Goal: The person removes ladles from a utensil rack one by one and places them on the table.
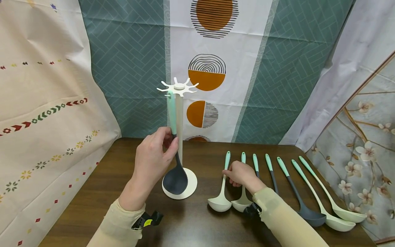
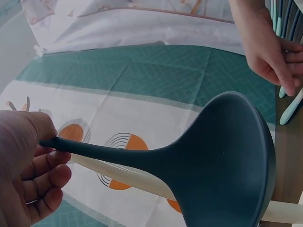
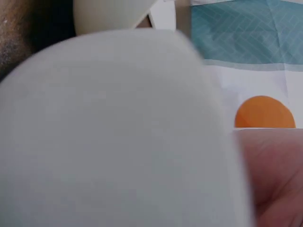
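My left hand [image 1: 155, 154] pinches a dark ladle [image 1: 175, 180] at the lower end of its mint handle, also clear in the left wrist view. The ladle stands upright in front of a white utensil stand [image 1: 180, 127], its handle top at one of the stand's hooks; whether the hole is on the hook I cannot tell. My right hand [image 1: 242, 175] is over the table, fingertips at the handle of the leftmost cream ladle [image 1: 219, 202], fingers loosely bent. A second cream ladle [image 1: 242, 203] lies under that hand. A pale, blurred ladle bowl [image 3: 109, 132] fills the right wrist view.
More ladles lie in a row to the right, including a dark ladle [image 1: 310, 214] and cream ladles [image 1: 339, 224] near the table's right edge. The brown table [image 1: 102, 192] meets a patterned cloth [image 1: 123, 68] behind. Floral fabric [image 1: 364, 164] hangs at right.
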### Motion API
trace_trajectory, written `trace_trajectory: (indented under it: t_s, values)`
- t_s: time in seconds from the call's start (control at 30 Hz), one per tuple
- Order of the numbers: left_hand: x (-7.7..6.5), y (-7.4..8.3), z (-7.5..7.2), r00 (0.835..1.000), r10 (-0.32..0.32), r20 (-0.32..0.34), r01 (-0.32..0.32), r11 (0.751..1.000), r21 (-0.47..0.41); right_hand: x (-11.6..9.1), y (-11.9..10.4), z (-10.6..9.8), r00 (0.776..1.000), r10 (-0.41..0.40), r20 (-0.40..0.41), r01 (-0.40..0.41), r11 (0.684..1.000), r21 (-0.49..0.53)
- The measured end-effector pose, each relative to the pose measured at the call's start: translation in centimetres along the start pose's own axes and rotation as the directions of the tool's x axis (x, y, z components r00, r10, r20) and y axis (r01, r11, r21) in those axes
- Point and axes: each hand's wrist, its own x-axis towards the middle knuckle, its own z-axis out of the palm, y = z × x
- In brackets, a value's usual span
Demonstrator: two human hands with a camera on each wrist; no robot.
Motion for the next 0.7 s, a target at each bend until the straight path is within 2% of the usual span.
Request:
trace_trajectory:
  t_s: [0.4, 0.7]
  values:
    - [-0.1, -0.1, 0.6, 1.000, -0.006, 0.007, 0.006, 1.000, 0.013, -1.1, 0.0, -1.0, 0.997, -0.034, -0.067, 0.034, 0.999, 0.006]
    - [-0.1, -0.1, 0.9, 1.000, -0.015, 0.014, 0.015, 1.000, 0.015, -2.4, -0.5, -1.3, 0.981, -0.098, -0.168, 0.101, 0.995, 0.012]
